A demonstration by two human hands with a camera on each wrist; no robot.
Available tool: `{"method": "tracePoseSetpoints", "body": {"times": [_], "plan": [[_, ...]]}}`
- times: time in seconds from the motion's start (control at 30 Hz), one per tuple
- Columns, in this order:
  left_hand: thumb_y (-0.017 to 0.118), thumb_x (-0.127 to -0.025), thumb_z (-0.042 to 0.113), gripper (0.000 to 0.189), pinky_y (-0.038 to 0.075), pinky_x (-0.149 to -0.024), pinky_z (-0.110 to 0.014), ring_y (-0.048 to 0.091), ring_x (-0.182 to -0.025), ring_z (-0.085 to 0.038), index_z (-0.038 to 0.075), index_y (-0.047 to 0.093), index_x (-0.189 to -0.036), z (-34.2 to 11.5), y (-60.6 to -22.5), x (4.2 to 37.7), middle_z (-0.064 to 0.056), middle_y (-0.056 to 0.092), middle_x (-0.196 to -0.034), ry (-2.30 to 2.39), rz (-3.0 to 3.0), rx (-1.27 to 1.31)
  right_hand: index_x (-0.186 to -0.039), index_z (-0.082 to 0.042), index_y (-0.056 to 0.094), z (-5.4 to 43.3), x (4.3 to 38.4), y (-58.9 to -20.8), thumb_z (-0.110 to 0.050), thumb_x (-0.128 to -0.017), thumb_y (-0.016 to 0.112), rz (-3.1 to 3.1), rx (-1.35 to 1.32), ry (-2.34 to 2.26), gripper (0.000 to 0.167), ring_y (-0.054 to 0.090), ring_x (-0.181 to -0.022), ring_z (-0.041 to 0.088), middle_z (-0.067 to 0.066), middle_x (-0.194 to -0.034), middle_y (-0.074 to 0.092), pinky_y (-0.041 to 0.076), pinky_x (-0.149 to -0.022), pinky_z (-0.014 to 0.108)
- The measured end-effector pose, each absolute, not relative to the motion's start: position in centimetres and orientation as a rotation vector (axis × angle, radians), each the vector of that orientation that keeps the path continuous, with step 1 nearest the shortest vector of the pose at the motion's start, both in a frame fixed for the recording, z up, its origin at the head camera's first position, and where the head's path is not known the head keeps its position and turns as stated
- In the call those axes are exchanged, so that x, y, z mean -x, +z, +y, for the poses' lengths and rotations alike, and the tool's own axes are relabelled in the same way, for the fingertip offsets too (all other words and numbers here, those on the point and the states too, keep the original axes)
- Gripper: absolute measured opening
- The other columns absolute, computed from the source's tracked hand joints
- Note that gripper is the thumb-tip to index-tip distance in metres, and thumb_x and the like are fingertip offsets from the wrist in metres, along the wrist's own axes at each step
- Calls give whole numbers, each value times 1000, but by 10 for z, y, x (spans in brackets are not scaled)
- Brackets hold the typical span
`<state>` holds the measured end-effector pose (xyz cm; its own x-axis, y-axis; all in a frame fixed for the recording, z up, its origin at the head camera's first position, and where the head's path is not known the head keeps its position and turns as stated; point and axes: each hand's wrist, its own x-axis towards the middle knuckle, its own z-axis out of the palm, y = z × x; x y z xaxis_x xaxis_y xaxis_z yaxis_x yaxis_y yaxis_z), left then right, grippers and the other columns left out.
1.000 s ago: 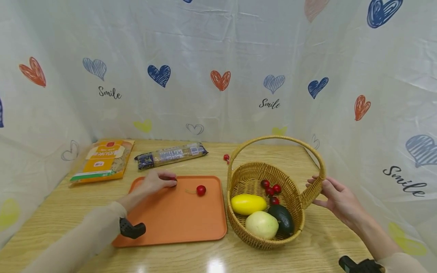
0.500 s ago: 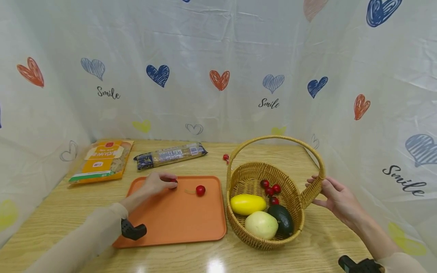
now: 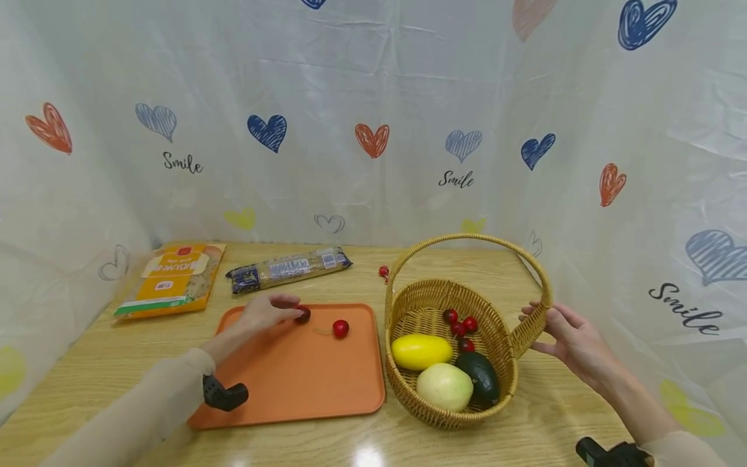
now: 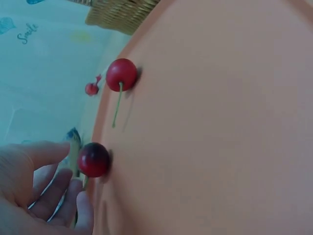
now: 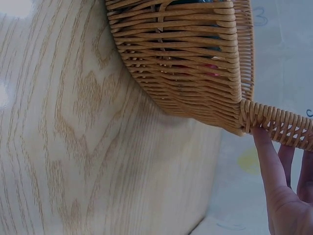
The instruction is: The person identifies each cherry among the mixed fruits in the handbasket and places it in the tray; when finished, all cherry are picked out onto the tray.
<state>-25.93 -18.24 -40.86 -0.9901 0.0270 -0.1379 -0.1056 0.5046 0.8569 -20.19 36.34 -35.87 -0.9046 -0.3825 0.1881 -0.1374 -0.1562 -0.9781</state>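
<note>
At the far side of the tray (image 3: 292, 389), dark cherry (image 3: 303, 314) lies just right of my left hand (image 3: 265, 314), the nearer one, fingers loosely parted, holding nothing; my right hand (image 3: 576, 337) grips the basket handle (image 3: 528, 329).

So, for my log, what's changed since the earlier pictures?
The round, dark red cherry now shows beside the fingers of the left hand, apparently let go; earlier they mostly hid it. The right hand stays at the handle of the woven tan basket.
</note>
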Motion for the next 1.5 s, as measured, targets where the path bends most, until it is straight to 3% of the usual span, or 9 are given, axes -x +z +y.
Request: {"method": "tracePoseSetpoints", "body": {"times": [0.37,0.73,1.0,1.5], "plan": [[73,-98,15,43,54,-101,-48,64,-122,-38,-5,65,-136,-179,-390,252,-20,71,-129,1549,2577,-44,-130,-22,69,364,202,-359,-12,-114,34,1921,596,-2187,40,66,-119,7,-6,-125,71,62,-87,35],[70,-99,13,43,54,-105,-47,68,-118,-30,-8,63,-136,-137,-379,231,-25,67,-135,1690,2318,-259,-130,-22,69,364,201,-359,-13,-114,34,1914,590,-2189,39,65,-118,6,-6,-125,71,62,-87,35],[72,-98,13,39,53,-105,-48,69,-116,-30,-4,67,-133,-104,-370,215,-22,69,-131,1740,2178,-304,-129,-22,70,364,201,-359,-13,-114,34,1925,580,-2183,40,65,-119,6,-7,-125,71,62,-87,34],[75,-95,14,36,54,-103,-39,69,-109,-17,-2,71,-127,-54,-364,204,-16,73,-124,1763,2124,-415,-127,-24,71,363,200,-358,-15,-114,35,1945,549,-2199,39,65,-117,6,-7,-123,72,62,-87,34]]}}
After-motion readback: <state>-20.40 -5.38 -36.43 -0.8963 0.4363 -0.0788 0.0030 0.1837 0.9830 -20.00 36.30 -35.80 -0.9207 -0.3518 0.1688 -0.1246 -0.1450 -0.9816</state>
